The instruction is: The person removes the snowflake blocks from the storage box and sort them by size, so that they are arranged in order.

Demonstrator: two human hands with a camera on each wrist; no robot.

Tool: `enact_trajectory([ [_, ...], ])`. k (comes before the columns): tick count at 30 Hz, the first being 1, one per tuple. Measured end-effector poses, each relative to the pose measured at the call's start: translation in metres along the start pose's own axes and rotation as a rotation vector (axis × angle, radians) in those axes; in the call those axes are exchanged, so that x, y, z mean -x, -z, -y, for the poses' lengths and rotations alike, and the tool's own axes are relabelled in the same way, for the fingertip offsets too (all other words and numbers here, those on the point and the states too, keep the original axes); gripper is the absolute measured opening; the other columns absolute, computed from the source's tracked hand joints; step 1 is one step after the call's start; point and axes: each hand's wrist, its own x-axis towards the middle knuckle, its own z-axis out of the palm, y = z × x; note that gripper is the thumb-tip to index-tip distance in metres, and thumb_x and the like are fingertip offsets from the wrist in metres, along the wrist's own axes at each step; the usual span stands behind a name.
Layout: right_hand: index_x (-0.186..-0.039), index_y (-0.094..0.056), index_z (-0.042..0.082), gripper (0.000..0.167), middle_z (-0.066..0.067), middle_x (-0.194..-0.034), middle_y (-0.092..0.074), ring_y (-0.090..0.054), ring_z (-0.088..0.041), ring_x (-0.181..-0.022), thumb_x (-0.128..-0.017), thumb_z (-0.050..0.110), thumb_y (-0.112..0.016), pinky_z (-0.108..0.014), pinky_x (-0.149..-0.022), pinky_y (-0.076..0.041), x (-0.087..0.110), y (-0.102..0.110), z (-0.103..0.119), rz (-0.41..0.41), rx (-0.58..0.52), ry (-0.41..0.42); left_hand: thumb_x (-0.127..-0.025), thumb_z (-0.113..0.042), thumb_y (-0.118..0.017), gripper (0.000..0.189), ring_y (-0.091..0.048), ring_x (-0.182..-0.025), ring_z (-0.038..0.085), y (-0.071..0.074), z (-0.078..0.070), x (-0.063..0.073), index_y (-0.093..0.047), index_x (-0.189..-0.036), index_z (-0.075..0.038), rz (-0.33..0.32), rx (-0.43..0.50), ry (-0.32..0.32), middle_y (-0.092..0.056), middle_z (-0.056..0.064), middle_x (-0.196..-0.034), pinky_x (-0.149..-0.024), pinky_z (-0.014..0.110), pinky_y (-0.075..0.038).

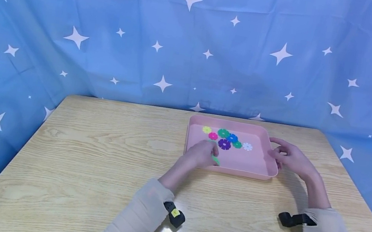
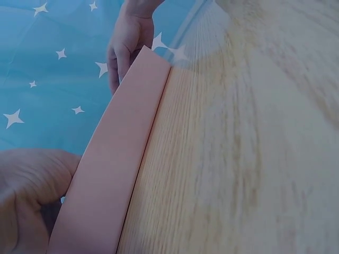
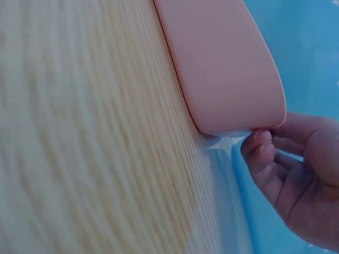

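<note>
A shallow pink tray (image 1: 256, 161) holds several flower-shaped plastic discs. My left hand (image 1: 201, 154) reaches over the tray's front wall, fingers bent down inside. A green disc (image 1: 216, 160) shows right under its fingertips; I cannot tell if they pinch it. In the left wrist view the front wall (image 2: 108, 153) hides those fingertips. My right hand (image 1: 292, 159) holds the tray's right wall, and in the right wrist view its fingers (image 3: 259, 151) meet at the tray corner (image 3: 238, 100). Beyond the left hand lie a purple disc (image 1: 224, 144) and a blue disc (image 1: 232, 138).
Yellow (image 1: 207, 129), pink (image 1: 213, 136), larger green (image 1: 223, 133) and white (image 1: 247, 146) discs lie in the tray too. It stands toward the far edge of a wooden table (image 1: 87, 165). A blue curtain with white stars (image 1: 132, 19) hangs behind.
</note>
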Motion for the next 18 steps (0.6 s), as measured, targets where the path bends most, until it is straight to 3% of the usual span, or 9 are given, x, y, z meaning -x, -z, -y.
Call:
enact_trajectory([
  [7,-0.152,-0.034,-0.002,0.056,-0.018,-0.089,-0.057,-0.055,-0.022,-0.062,-0.104,0.017,-0.057,-0.038,-0.061,-0.051,0.000,0.000,0.001,-0.002,0.000,-0.009,-0.089,-0.019,-0.079,0.014,-0.058,-0.085,0.013,-0.002,0.004,0.001,-0.072,-0.100,-0.014,-0.022,0.045,-0.029,-0.066,-0.006,-0.090,-0.078,0.027,-0.051],
  [18,-0.153,-0.034,-0.002,0.057,-0.018,-0.088,-0.057,-0.055,-0.022,-0.061,-0.104,0.017,-0.056,-0.037,-0.060,-0.051,0.001,0.000,0.002,0.002,-0.007,-0.017,-0.095,-0.016,-0.073,0.018,-0.058,-0.086,0.013,0.010,0.004,0.006,-0.071,-0.112,-0.011,-0.162,0.219,-0.110,-0.066,-0.004,-0.094,-0.076,0.023,-0.051],
])
